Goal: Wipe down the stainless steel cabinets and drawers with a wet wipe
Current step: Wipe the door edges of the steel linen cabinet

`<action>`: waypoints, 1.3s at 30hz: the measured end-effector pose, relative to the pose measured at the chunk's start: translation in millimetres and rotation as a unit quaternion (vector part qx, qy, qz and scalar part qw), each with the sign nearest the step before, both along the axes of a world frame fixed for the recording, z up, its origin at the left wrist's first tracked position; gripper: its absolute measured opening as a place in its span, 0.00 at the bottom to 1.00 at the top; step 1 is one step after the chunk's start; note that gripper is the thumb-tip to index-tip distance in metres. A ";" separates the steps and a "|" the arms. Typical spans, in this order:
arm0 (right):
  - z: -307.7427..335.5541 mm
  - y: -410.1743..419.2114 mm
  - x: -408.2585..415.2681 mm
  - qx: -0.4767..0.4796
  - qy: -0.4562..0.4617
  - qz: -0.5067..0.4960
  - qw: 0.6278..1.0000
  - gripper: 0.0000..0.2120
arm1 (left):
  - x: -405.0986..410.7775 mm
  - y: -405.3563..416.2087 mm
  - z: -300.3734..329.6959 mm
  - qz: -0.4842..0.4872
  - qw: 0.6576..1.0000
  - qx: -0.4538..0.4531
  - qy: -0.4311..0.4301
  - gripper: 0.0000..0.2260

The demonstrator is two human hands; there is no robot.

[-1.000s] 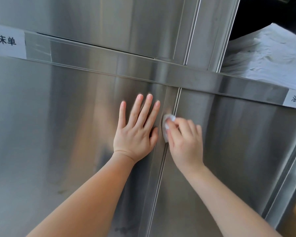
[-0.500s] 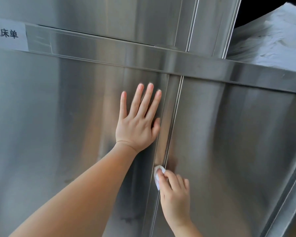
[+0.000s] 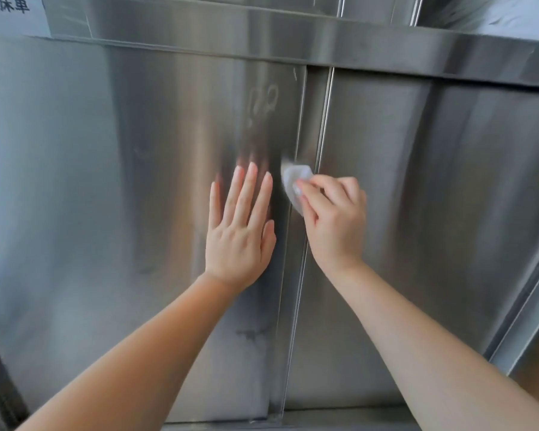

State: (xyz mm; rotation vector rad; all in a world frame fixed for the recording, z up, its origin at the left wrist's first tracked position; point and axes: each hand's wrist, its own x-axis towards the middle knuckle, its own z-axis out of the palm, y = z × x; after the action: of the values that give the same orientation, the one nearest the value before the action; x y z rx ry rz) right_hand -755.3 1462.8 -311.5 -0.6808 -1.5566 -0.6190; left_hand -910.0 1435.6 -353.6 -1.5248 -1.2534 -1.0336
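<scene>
— On the head view, where's the wipe?

— At the vertical seam (image 3: 296, 275) between the two steel doors. The right hand (image 3: 333, 219) pinches the wet wipe (image 3: 294, 185) with curled fingers and presses it on the left door's (image 3: 106, 197) inner edge, just beside the seam.

— And the other hand?

— The left hand (image 3: 238, 231) lies flat, fingers straight, on the left door — holding nothing, just left of the wipe.

— What does the next stroke turn on?

— The seam runs up and down, so I'd judge the wipe travels along it; the right door (image 3: 433, 213) lies to the wipe's right.
</scene>
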 end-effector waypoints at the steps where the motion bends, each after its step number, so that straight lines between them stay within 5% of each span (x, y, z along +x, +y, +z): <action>1: 1.3 5.7 -4.8 0.005 0.004 -0.011 1.000 0.06 | 0.9 0.1 -16.6 0.005 1.000 -0.011 0.008 0.30; 6: -55.8 17.2 -13.0 -0.032 0.028 -0.028 0.999 0.05 | -2.9 13.4 -73.3 0.049 0.997 -0.050 0.019 0.30; 12: -164.3 0.7 -4.1 -0.127 -0.056 -0.043 0.989 0.04 | -9.3 34.2 -84.3 0.099 0.994 -0.021 0.034 0.31; 20: -57.0 28.6 -16.5 -0.022 0.048 -0.032 0.998 0.07 | -6.7 32.1 -83.0 0.102 0.994 0.001 0.031 0.31; 27: -159.7 -6.8 -15.0 -0.124 0.000 -0.039 0.992 0.07 | -7.1 32.3 -82.9 0.105 0.994 -0.007 0.029 0.31; 34: -61.2 25.3 -25.4 -0.032 0.065 -0.041 0.997 0.09 | -6.7 33.1 -84.1 0.104 0.994 -0.006 0.024 0.30; 39: -116.2 -1.0 -15.2 -0.100 -0.014 -0.056 0.993 0.06 | -7.4 33.6 -83.6 0.098 0.995 0.001 0.022 0.30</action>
State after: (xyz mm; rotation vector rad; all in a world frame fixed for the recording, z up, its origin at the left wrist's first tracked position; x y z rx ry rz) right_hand -770.5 1461.8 -427.7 -0.9192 -1.6290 -0.5621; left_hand -917.4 1469.1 -437.2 -1.3842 -1.3405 -0.8693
